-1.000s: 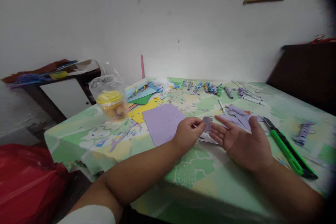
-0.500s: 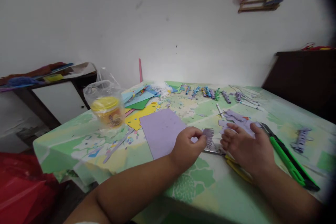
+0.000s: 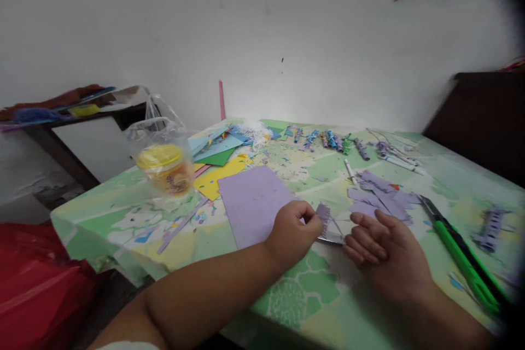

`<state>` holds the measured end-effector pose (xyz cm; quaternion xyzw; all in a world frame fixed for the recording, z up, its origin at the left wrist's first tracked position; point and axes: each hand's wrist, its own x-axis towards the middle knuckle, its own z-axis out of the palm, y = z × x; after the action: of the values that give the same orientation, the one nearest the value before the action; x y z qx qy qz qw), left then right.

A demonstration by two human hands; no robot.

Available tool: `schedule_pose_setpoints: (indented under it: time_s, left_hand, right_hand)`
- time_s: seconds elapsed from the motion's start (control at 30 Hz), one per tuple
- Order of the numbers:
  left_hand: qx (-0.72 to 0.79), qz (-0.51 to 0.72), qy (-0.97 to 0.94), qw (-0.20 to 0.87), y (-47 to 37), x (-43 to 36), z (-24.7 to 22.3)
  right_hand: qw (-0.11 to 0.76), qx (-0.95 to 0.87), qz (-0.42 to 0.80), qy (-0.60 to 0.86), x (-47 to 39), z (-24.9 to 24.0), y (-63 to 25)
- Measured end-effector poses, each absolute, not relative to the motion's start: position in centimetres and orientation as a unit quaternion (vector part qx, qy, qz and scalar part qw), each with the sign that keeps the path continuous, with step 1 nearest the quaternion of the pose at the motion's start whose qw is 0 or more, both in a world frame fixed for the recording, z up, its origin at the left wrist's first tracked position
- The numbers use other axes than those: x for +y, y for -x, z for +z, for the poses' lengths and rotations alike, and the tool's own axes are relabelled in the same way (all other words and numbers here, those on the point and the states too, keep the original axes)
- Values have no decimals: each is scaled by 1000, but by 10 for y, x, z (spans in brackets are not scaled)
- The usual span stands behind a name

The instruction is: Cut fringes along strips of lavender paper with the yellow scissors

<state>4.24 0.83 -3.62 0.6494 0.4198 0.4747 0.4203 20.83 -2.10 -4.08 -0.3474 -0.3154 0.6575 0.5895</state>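
Note:
My left hand (image 3: 296, 228) is closed, with thumb and fingertips pinching a small strip of purple paper (image 3: 323, 220) cut into a fringe along its right edge. Facing it, my right hand (image 3: 388, 249) is turned palm inward with loosely bent fingers and its thumb apart; I see nothing gripped in it. A shiny metal blade (image 3: 331, 239) lies on the table between the hands, and its other end is hidden behind my right hand. A sheet of purple paper (image 3: 254, 199) lies flat just beyond my left hand. Cut purple paper pieces (image 3: 379, 191) are beyond the right one.
A green utility knife (image 3: 461, 254) lies at the right, near a fringed purple paper roll (image 3: 492, 228). Several fringed rolls (image 3: 328, 140) and a marker (image 3: 350, 171) sit farther back. At left stand a yellow-lidded tub (image 3: 162, 169) in a plastic bag and coloured paper sheets (image 3: 217, 156).
My right hand has dropped slightly and its fingers have curled more. The yellow handle seen beneath it before is now hidden. My left hand still pinches the fringed strip, and the view has shifted a little.

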Motion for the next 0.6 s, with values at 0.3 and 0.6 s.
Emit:
schedule_pose_setpoints:
  time_s: [0.3, 0.6]
  left_hand:
    - [335, 515, -466, 637, -45, 11, -30]
    - [292, 542, -266, 742, -52, -3, -14]
  right_hand:
    - [577, -437, 534, 438, -25, -46, -214]
    - [605, -547, 329, 476, -23, -30, -172]
